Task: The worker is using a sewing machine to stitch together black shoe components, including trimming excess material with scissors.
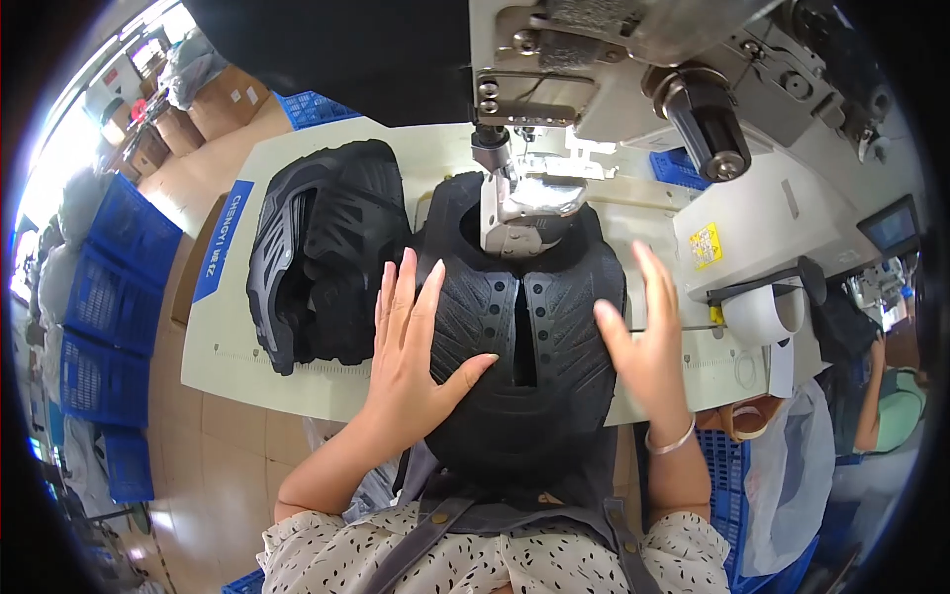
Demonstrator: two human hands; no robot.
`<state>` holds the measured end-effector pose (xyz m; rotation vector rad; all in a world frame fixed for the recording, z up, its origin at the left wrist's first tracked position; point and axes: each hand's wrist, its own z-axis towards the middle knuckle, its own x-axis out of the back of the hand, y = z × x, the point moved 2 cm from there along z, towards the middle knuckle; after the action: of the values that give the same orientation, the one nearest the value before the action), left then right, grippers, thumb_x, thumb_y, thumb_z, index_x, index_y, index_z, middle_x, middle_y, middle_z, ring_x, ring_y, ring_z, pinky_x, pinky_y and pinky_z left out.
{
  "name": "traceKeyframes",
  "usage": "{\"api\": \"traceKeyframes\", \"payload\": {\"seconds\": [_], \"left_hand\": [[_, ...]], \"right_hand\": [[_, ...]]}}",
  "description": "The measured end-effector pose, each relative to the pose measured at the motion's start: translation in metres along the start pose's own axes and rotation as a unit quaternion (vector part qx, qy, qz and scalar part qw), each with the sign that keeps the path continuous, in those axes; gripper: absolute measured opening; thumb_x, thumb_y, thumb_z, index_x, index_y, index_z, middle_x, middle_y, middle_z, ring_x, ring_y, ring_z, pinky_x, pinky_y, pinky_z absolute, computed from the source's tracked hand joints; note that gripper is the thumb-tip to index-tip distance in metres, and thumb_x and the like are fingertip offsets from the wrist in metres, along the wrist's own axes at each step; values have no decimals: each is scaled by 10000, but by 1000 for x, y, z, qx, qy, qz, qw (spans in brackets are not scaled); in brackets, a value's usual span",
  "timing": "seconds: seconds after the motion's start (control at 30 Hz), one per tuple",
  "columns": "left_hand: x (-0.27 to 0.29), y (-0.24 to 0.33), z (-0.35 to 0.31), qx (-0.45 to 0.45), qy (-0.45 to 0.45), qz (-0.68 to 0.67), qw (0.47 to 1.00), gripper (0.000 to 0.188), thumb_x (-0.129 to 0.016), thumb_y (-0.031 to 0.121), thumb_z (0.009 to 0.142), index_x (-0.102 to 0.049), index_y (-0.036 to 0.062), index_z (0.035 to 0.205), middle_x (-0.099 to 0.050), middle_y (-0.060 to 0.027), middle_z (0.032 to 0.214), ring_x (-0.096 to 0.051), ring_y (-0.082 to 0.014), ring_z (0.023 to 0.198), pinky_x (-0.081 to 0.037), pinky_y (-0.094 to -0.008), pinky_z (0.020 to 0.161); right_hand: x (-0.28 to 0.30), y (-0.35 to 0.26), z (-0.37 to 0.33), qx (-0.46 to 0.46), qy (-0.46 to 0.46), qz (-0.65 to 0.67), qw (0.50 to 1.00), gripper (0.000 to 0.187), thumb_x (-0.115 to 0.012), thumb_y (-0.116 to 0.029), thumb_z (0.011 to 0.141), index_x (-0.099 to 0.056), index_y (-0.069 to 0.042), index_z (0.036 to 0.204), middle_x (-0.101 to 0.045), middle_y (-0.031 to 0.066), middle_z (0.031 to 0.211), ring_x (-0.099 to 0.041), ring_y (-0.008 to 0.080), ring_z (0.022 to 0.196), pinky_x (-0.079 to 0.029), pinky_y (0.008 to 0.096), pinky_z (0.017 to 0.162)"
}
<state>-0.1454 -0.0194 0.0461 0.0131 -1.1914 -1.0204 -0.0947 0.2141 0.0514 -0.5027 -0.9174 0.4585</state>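
Under the sewing machine (584,109), a black shoe upper (515,426) lies with its toe end pointing at you and reaching past the edge of the bench (223,337). The machine's shiny metal end (520,213) comes down at the ankle hole, at the far end of the upper.

Your left hand (401,381) is on the left side. Its fingers are straight and spread wide, the thumb reaches over the upper near the long slit (524,346), and it has hold of nothing. Your right hand (648,361) is by the right edge, a bit blurry. Its fingers point up, with a big gap between them and the thumb. It grips nothing, but you cannot tell if the thumb touches the upper.

This one looks like it is only part done. Its shape is made, and the lace holes (539,312) are there on both sides of the slit. No lace is in them, and no sole shows. You cannot see how much sewing the ankle hole has. To your left, a pile of black uppers (351,223) sits on the bench, and you cannot tell if those are done or waiting.
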Motion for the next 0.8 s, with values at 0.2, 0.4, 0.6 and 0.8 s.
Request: {"api": "traceKeyframes", "payload": {"seconds": [0.2, 0.4, 0.6, 0.8], "left_hand": [[9, 8, 4, -69, 39, -25, 997, 760, -751, 114, 678, -354, 16, 1318, -192, -263, 1415, -196, -431, 1313, -252, -452, 1036], [-4, -11, 0, 125, 129, -338, 924, 962, -704, 19, 698, -61, 20, 1415, -142, -192, 1457, -198, -297, 1341, -194, -393, 1072], [-2, -8, -1, 54, 136, -132, 980, 783, -676, 93, 729, -224, -37, 1355, -254, -223, 1401, -299, -323, 1286, -270, -348, 1026], [32, -27, -23, 173, 34, -392, 903, 151, -563, 128, 843, -591, -10, 789, -563, -36, 633, -414, -78, 449, -331, -225, 416]], "right_hand": [[-3, 23, 23, -44, -7, 49, 998, 337, -646, -79, 743, -582, -3, 1065, -569, 113, 832, -534, 213, 800, -432, 312, 779], [3, 4, 18, -204, 34, 468, 860, 343, -615, -70, 823, -518, 48, 1130, -576, 24, 911, -488, 53, 793, -420, 206, 726], [9, -32, -22, -163, -211, 403, 876, 371, -615, -80, 820, -493, 64, 1139, -585, 95, 1065, -542, 125, 980, -431, 241, 844], [3, -40, -1, -241, -94, 673, 693, 331, -524, -42, 832, -454, 89, 1127, -614, 202, 977, -646, 237, 810, -559, 308, 687]]}}
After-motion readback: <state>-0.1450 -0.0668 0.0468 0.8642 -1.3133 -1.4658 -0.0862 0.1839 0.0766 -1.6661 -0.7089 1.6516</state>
